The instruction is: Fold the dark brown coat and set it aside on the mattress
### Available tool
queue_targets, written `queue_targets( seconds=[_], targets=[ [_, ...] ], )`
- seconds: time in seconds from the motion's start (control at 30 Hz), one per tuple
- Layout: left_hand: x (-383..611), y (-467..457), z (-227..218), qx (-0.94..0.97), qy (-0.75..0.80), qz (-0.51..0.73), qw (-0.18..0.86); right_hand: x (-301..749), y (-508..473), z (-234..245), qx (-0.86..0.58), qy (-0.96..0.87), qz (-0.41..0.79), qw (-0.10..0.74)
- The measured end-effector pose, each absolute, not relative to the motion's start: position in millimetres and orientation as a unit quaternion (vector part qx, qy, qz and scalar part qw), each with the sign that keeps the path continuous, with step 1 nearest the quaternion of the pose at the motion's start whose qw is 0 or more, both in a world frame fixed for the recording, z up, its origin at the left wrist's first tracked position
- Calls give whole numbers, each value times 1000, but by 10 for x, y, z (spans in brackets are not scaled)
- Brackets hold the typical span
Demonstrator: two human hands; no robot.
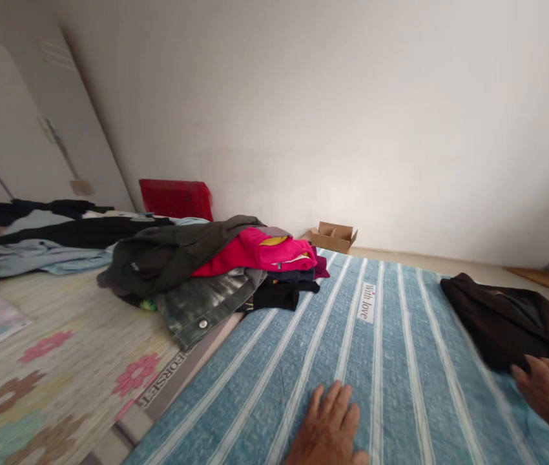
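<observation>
My left hand [329,425] lies palm down on the blue striped bedsheet [298,361], fingers a little apart and nothing held. At the right edge of the view, my right hand [548,392] has its fingers closed at the near edge of a dark brown jacket [511,316]. This folded jacket rests on the right side of the sheet. Part of the right hand is cut off by the frame.
A heap of clothes with a dark grey jacket [172,252] and a bright pink garment [255,252] spans the bed's seam. More clothes [71,242] lie far left on a flowered sheet [75,349]. Behind are a red case [176,199], an open cardboard box [335,237] and a wardrobe [27,110].
</observation>
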State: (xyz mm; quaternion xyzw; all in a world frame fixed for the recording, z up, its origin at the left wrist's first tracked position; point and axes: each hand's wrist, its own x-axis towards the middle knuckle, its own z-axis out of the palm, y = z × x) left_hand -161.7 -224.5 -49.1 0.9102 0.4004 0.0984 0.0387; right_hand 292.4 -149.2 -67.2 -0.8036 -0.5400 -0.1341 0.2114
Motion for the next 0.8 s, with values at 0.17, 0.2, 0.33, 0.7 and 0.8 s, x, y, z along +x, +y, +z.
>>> queue_targets(
  seconds=[0.17, 0.2, 0.33, 0.7, 0.8],
  targets=[
    [-1589, -2352, -377, 891, 421, 137, 95, 1873, -1769, -468, -744, -609, -23, 274],
    [-1590, -2372, -361, 889, 424, 144, 99, 1630, -1847, -456, -730, -619, -4, 290],
    [-1582, -2418, -305, 883, 429, 161, 107, 799, -2174, -433, -673, -647, 79, 350],
    [-1613, -2401, -289, 887, 418, 166, 106, -303, -2870, -265, -530, -656, 267, 466],
    [-1617, -2389, -289, 889, 415, 167, 101, -354, -2930, -337, -509, -643, 272, 503]
  ],
)
